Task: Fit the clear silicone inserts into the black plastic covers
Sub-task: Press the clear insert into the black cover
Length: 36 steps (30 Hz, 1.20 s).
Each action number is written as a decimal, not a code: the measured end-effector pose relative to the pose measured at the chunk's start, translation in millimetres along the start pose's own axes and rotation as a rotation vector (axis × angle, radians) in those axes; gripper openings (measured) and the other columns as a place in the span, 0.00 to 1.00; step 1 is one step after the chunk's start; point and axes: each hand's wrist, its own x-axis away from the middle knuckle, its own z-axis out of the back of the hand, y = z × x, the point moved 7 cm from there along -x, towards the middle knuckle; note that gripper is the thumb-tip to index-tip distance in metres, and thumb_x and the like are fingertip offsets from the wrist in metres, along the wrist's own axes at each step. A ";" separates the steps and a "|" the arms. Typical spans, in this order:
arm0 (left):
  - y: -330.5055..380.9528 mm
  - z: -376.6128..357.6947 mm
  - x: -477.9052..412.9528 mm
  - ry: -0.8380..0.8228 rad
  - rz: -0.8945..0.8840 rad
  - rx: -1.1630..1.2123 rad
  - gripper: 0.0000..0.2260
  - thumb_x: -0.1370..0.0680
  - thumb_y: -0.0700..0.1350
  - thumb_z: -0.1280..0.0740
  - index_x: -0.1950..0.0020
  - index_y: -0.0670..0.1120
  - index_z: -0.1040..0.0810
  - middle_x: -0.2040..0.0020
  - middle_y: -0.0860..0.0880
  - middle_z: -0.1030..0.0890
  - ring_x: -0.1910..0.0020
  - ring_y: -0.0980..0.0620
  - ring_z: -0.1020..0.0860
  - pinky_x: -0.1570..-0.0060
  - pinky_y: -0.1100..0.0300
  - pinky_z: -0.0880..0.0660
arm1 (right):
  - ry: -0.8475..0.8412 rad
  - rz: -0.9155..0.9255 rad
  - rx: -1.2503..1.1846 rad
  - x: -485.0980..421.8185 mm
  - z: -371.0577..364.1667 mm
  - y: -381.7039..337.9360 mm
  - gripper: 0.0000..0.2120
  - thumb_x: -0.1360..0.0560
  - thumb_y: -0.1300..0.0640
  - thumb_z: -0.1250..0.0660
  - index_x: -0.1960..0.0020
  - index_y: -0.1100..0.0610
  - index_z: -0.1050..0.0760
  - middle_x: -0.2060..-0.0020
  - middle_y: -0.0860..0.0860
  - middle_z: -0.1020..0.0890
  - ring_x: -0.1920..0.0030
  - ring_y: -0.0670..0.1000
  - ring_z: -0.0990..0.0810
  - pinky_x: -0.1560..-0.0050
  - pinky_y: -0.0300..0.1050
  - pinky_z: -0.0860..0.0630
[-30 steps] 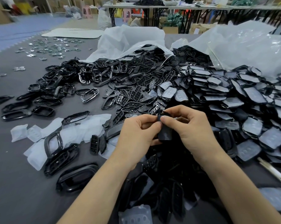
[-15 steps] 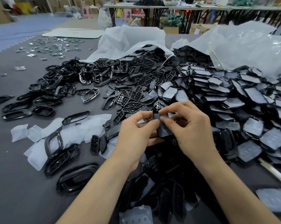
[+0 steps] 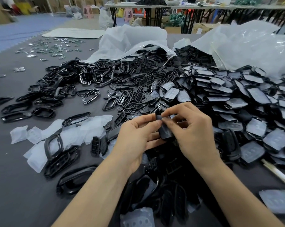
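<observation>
Left hand [image 3: 135, 136], right hand [image 3: 195, 131] fingers [image 3: 171, 110] pinching black cover [image 3: 165, 132], 2 bags [image 3: 130, 40] spilling black parts [image 3: 146, 63]

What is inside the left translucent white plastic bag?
At the mouth of the translucent white plastic bag, black plastic frames and perforated black covers show; its film hides anything deeper.

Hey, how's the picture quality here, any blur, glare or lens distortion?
Head view: wide-angle lens warps the far tables; the background corners look soft; the clear plastic bag shows glare; left hand, right hand and the black cover they pinch are sharp, evenly lit.
</observation>
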 end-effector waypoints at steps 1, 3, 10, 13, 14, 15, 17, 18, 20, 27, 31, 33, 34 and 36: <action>-0.3 0.4 -0.2 0.004 0.003 0.007 0.05 0.25 0.33 0.33 0.52 0.40 0.21 0.62 0.45 0.16 0.68 0.50 0.17 0.69 0.60 0.20 | 0.007 0.004 0.000 0.1 -0.1 0.1 0.06 0.29 0.64 0.27 0.57 0.55 0.19 0.59 0.45 0.21 0.63 0.47 0.23 0.62 0.31 0.28; -0.7 0.2 0.0 0.004 0.002 0.004 0.05 0.25 0.33 0.33 0.53 0.41 0.21 0.63 0.46 0.16 0.69 0.50 0.17 0.69 0.61 0.21 | 0.006 0.004 -0.001 0.0 -0.8 1.1 0.05 0.29 0.64 0.28 0.57 0.55 0.20 0.59 0.45 0.21 0.63 0.47 0.23 0.61 0.31 0.28; -0.7 -2.0 2.0 0.010 -0.014 -0.034 0.06 0.24 0.32 0.34 0.54 0.42 0.21 0.64 0.47 0.16 0.70 0.53 0.18 0.71 0.63 0.22 | -0.001 0.099 0.170 0.5 -5.4 -3.9 0.05 0.30 0.67 0.29 0.57 0.60 0.23 0.53 0.48 0.26 0.51 0.51 0.26 0.49 0.34 0.32; -0.5 -1.4 1.9 0.025 -0.018 -0.045 0.06 0.24 0.32 0.34 0.55 0.42 0.21 0.66 0.48 0.16 0.72 0.55 0.19 0.71 0.63 0.22 | 0.006 0.161 0.224 2.1 -6.2 -9.0 0.06 0.31 0.68 0.29 0.58 0.60 0.24 0.58 0.47 0.26 0.55 0.50 0.29 0.52 0.29 0.36; -0.5 -1.5 2.0 0.026 -0.020 -0.051 0.07 0.24 0.32 0.34 0.56 0.43 0.21 0.66 0.49 0.16 0.72 0.55 0.20 0.71 0.63 0.22 | 0.005 0.166 0.226 2.7 -6.7 -9.6 0.06 0.30 0.68 0.29 0.58 0.60 0.25 0.60 0.47 0.26 0.57 0.50 0.29 0.54 0.30 0.36; -0.5 -1.6 1.9 0.026 -0.023 -0.057 0.07 0.24 0.32 0.34 0.56 0.43 0.21 0.67 0.49 0.17 0.73 0.56 0.20 0.71 0.63 0.22 | 0.005 0.164 0.219 3.0 -7.2 -9.8 0.06 0.30 0.68 0.29 0.58 0.60 0.25 0.60 0.46 0.25 0.58 0.50 0.29 0.55 0.30 0.36; 0.0 -2.1 2.3 0.023 -0.030 -0.068 0.07 0.23 0.32 0.34 0.56 0.43 0.20 0.67 0.49 0.17 0.72 0.56 0.20 0.71 0.63 0.22 | 0.004 0.153 0.196 3.6 -8.0 -10.0 0.05 0.29 0.67 0.30 0.56 0.60 0.24 0.60 0.47 0.24 0.58 0.50 0.28 0.55 0.30 0.34; 0.3 -2.2 2.5 0.024 -0.033 -0.070 0.08 0.23 0.32 0.34 0.56 0.44 0.20 0.67 0.50 0.17 0.73 0.57 0.20 0.71 0.63 0.22 | 0.004 0.146 0.189 3.8 -8.1 -9.6 0.04 0.28 0.66 0.30 0.55 0.61 0.23 0.59 0.48 0.24 0.58 0.50 0.27 0.55 0.32 0.33; 0.9 -2.2 3.2 0.028 -0.036 -0.070 0.09 0.23 0.32 0.34 0.57 0.44 0.19 0.68 0.50 0.17 0.73 0.57 0.21 0.71 0.64 0.22 | 0.001 0.115 0.181 3.4 -8.2 -7.2 0.03 0.28 0.65 0.30 0.54 0.61 0.22 0.58 0.50 0.22 0.57 0.51 0.25 0.55 0.38 0.30; -0.6 -1.5 3.2 0.042 -0.021 -0.063 0.06 0.24 0.32 0.34 0.53 0.42 0.20 0.63 0.48 0.16 0.70 0.55 0.19 0.70 0.63 0.22 | -0.015 0.074 0.157 2.5 -7.7 -3.6 0.04 0.29 0.65 0.30 0.57 0.60 0.23 0.60 0.49 0.24 0.59 0.51 0.25 0.57 0.42 0.28; 0.9 -0.8 3.4 0.043 -0.038 -0.080 0.06 0.23 0.33 0.34 0.52 0.43 0.21 0.64 0.48 0.16 0.70 0.55 0.19 0.69 0.63 0.22 | 0.009 0.082 0.139 3.3 -6.9 -3.9 0.03 0.28 0.65 0.30 0.57 0.60 0.23 0.61 0.50 0.23 0.59 0.52 0.25 0.58 0.44 0.28; 2.4 -1.0 3.9 0.033 -0.067 -0.111 0.07 0.23 0.33 0.34 0.54 0.44 0.20 0.65 0.49 0.16 0.69 0.55 0.19 0.68 0.63 0.22 | 0.030 0.073 0.124 3.9 -5.6 -3.3 0.03 0.28 0.64 0.29 0.58 0.61 0.23 0.61 0.51 0.23 0.60 0.51 0.25 0.58 0.43 0.27; 3.6 -1.8 4.3 0.024 -0.090 -0.141 0.07 0.23 0.33 0.35 0.54 0.44 0.21 0.66 0.49 0.16 0.69 0.56 0.19 0.68 0.63 0.21 | 0.040 0.062 0.108 4.0 -4.7 -2.6 0.03 0.28 0.64 0.29 0.58 0.60 0.23 0.61 0.50 0.22 0.60 0.50 0.25 0.58 0.41 0.28; 7.7 -3.0 5.0 0.011 -0.157 -0.225 0.08 0.23 0.33 0.35 0.53 0.45 0.21 0.66 0.50 0.17 0.67 0.56 0.19 0.65 0.62 0.20 | 0.061 0.020 0.050 3.8 -2.5 -0.4 0.04 0.29 0.65 0.29 0.59 0.59 0.22 0.61 0.49 0.23 0.61 0.46 0.25 0.59 0.35 0.29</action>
